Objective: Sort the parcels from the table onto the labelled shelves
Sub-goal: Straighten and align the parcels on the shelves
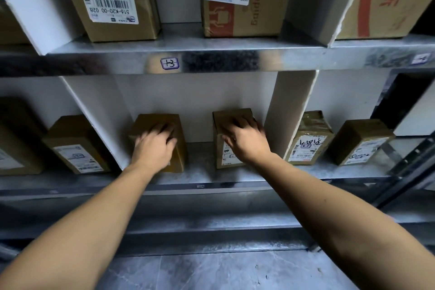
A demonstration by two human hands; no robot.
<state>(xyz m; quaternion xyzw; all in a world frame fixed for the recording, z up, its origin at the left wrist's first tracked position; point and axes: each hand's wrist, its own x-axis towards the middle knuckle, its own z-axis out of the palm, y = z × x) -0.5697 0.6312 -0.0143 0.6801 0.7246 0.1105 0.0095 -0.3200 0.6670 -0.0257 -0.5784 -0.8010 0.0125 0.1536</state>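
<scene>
Two small brown cardboard parcels stand in the middle bay of the lower metal shelf [202, 172]. My left hand [154, 146] lies over the top front of the left parcel [180, 148], fingers curled around it. My right hand [244, 141] grips the right parcel [233, 114] from above, covering much of its white label. Both parcels rest on the shelf, a gap between them. A handwritten label [169, 63] is stuck on the shelf edge above this bay.
White dividers [292, 113] wall the bay on both sides. Neighbouring bays hold other small parcels, one at left [75, 143] and two at right [308, 139]. The upper shelf carries larger boxes [110, 0]. Grey floor lies below.
</scene>
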